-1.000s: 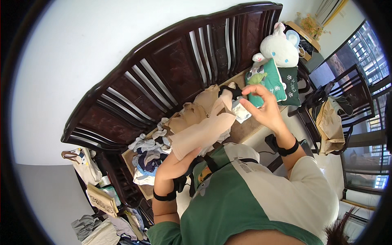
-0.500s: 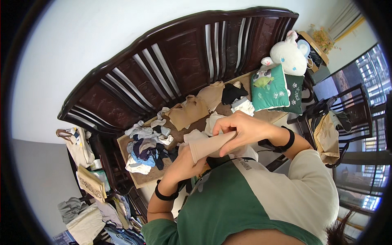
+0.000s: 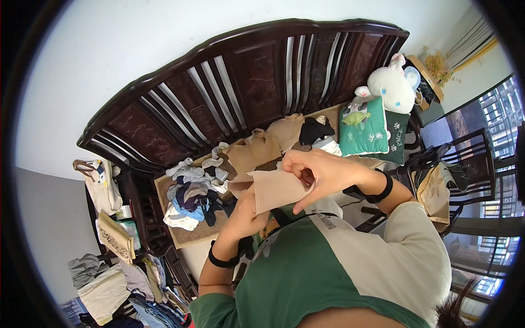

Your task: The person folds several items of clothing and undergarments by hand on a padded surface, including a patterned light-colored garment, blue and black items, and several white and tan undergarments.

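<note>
Held in front of my chest is a smooth beige garment (image 3: 280,191), folded into a flat band; its exact kind does not show. My right hand (image 3: 327,176) grips its right end, with the fingers curled and the thumb below. At the other end my left hand (image 3: 247,214) is closed on the cloth, its fingertips partly hidden behind it. Past my hands, more beige clothing (image 3: 254,153) lies on the wooden bench seat, with a black piece (image 3: 316,130) and a white piece (image 3: 328,146) to its right.
A mixed pile of small clothes (image 3: 191,194) sits on the bench's left part. Green cushions (image 3: 363,128) and a white plush toy (image 3: 391,87) fill its right end. A dark carved backrest (image 3: 251,71) rises behind. Stacked clothes (image 3: 106,290) lie lower left; a wooden chair (image 3: 473,169) stands right.
The beige garment has been turned from a narrow slanted strip to a broader, flatter face. My right fingers have curled in more. The whole view has shifted slightly.
</note>
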### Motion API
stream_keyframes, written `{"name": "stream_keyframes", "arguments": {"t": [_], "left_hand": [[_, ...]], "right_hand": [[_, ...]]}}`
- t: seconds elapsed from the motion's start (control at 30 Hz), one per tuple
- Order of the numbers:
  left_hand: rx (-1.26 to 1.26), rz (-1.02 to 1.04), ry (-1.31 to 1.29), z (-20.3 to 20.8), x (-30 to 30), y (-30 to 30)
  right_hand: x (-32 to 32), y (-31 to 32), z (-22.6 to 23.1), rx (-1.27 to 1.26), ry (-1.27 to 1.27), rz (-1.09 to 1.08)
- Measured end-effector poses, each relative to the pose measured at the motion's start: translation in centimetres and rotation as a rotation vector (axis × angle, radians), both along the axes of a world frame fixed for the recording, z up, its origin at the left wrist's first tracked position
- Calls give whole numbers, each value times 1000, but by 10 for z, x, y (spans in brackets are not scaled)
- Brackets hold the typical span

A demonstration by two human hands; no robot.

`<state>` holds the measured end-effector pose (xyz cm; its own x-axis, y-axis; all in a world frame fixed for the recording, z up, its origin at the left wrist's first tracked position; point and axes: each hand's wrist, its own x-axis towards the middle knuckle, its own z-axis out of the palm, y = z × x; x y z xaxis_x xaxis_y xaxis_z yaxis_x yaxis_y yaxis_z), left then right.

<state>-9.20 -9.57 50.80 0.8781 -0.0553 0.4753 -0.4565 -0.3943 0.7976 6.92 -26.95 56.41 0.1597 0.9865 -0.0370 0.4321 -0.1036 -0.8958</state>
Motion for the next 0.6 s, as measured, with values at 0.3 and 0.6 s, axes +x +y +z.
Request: {"name": "stream_keyframes", "arguments": {"t": [0.3, 0.6], "left_hand": [[-169, -84, 289, -17, -20, 12], [-490, -225, 540, -25, -40, 22]], "right_hand": [[0, 20, -11, -2, 18, 24], [-10, 35, 12, -302, 46, 161]]}}
